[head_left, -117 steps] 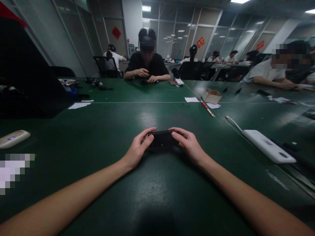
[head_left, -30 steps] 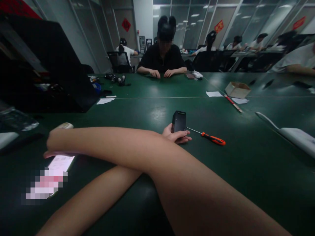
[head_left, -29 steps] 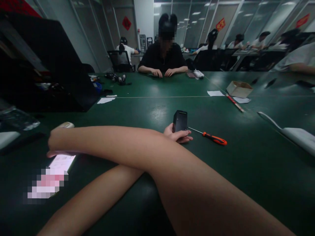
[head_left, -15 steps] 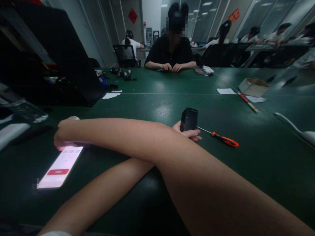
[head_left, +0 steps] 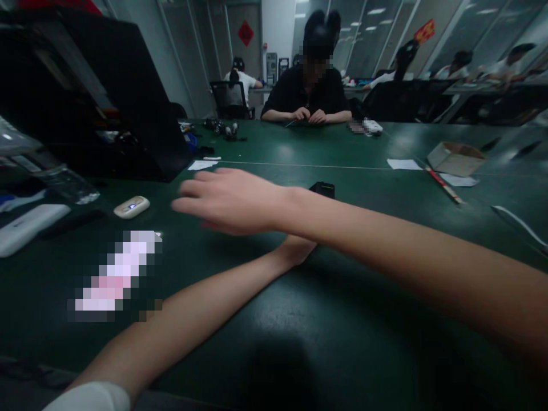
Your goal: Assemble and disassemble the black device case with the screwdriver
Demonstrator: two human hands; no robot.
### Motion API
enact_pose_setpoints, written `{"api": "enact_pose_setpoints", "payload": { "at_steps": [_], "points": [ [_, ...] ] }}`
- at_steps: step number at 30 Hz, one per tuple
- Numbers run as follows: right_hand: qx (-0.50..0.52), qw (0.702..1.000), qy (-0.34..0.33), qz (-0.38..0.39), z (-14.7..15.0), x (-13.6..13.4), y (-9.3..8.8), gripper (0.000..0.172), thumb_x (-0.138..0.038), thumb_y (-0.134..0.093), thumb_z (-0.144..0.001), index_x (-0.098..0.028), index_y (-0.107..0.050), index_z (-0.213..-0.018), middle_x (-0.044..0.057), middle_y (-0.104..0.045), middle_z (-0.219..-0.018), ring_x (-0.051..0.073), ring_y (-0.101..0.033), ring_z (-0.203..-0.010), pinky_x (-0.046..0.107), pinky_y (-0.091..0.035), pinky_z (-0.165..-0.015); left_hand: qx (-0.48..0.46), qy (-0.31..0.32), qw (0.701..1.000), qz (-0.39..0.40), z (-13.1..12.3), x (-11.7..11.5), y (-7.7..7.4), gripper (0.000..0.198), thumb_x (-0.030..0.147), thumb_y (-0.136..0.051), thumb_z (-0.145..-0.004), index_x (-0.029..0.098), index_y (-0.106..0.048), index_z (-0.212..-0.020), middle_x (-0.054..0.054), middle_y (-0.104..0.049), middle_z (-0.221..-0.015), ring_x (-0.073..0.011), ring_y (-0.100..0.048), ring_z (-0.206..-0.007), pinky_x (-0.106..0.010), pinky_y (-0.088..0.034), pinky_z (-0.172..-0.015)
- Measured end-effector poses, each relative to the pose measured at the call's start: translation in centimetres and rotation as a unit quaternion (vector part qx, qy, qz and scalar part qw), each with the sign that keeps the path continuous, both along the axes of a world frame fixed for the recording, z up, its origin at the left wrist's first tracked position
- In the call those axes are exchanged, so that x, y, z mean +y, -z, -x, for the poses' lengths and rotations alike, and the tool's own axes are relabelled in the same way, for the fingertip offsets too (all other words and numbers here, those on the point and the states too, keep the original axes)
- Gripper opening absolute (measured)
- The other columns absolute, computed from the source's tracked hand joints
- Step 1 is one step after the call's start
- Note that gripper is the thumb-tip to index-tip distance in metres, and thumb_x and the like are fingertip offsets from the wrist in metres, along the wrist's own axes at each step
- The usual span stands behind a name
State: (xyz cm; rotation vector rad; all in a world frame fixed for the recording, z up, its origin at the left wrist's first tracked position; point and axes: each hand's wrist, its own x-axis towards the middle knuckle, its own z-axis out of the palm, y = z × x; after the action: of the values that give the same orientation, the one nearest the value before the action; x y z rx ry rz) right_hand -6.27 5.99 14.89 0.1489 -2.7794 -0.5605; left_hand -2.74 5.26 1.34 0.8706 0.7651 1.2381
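Observation:
My right hand (head_left: pixel 231 201) is in the air over the green table, its forearm crossing above my left arm. Its fingers are stretched out and slightly blurred, with nothing seen in them. A phone (head_left: pixel 124 268) with a lit, pixelated screen lies on the table to the left of it. My left hand (head_left: pixel 298 249) is at the middle of the table. My right wrist covers its fingers, which were around a small black box half a second ago. Only the top of that black box (head_left: pixel 323 188) shows behind my right forearm. The screwdriver is hidden.
At left are a small cream case (head_left: pixel 132 207), a white object (head_left: pixel 34 228), a clear plastic bottle (head_left: pixel 60 177) and a large black cabinet (head_left: pixel 158 137). Across the green table (head_left: pixel 274 319) sits a person in black (head_left: pixel 286 91). An open carton (head_left: pixel 456 160) stands at far right.
My right hand has come away from the phone, moving up and right, and its fingers have opened out. The cream case is uncovered. The screwdriver has gone out of sight behind my right forearm.

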Motion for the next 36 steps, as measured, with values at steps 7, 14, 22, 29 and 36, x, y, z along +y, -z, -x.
{"api": "enact_pose_setpoints", "payload": {
  "at_steps": [7, 14, 22, 29, 36],
  "points": [
    [0.051, 0.879, 0.429, 0.203, -27.4, 0.2, 6.1, 0.061, -0.058, -0.056, -0.088, -0.011, -0.058, -0.127, 0.021, -0.062, -0.114, 0.032, -0.063, -0.093, 0.045, -0.054, -0.072, 0.074, -0.024, 0.992, -0.102, 0.0, 0.4, -1.0, 0.036, 0.019, -0.077, -0.070, 0.018, -0.053, -0.096, 0.005, -0.055, -0.074, -0.0086, -0.049, -0.059, -0.023, -0.039, -0.055],
    [0.049, 0.827, 0.402, 0.390, -28.9, -0.4, 8.9, 0.033, -0.037, -0.044, -0.098, -0.017, -0.066, -0.111, 0.011, -0.067, -0.102, 0.024, -0.065, -0.088, 0.039, -0.053, -0.081, 0.112, -0.008, 0.988, -0.107, 0.4, -0.3, -0.6, 0.033, 0.022, -0.075, -0.073, 0.016, -0.052, -0.096, 0.002, -0.056, -0.081, -0.0084, -0.049, -0.060, -0.023, -0.038, -0.055],
    [0.267, 0.677, 0.351, 0.589, -27.8, -3.4, 10.7, 0.033, -0.041, -0.051, -0.097, -0.019, -0.070, -0.112, 0.002, -0.068, -0.074, 0.016, -0.065, -0.069, 0.029, -0.051, -0.067, 0.193, -0.046, 0.975, -0.103, 0.5, -0.8, -0.5, 0.038, 0.026, -0.076, -0.073, 0.016, -0.054, -0.102, 0.000, -0.058, -0.086, -0.0114, -0.051, -0.068, -0.024, -0.041, -0.061],
    [0.255, 0.721, 0.328, 0.555, -27.1, -4.2, 10.7, 0.028, -0.031, -0.053, -0.096, -0.022, -0.074, -0.113, 0.006, -0.075, -0.109, 0.020, -0.070, -0.099, 0.032, -0.051, -0.088, 0.285, -0.068, 0.946, -0.141, 0.6, -1.2, -1.1, 0.047, 0.029, -0.076, -0.074, 0.016, -0.054, -0.114, -0.004, -0.061, -0.099, -0.0183, -0.058, -0.089, -0.029, -0.047, -0.078],
    [0.249, 0.701, 0.337, 0.578, -27.2, -4.0, 10.5, 0.028, -0.031, -0.054, -0.095, -0.024, -0.075, -0.112, 0.005, -0.075, -0.108, 0.020, -0.069, -0.098, 0.032, -0.051, -0.088, 0.316, -0.083, 0.934, -0.142, 0.3, -1.4, -1.5, 0.050, 0.029, -0.074, -0.075, 0.016, -0.052, -0.118, -0.006, -0.062, -0.103, -0.0210, -0.060, -0.094, -0.033, -0.048, -0.084]
  ]
}}
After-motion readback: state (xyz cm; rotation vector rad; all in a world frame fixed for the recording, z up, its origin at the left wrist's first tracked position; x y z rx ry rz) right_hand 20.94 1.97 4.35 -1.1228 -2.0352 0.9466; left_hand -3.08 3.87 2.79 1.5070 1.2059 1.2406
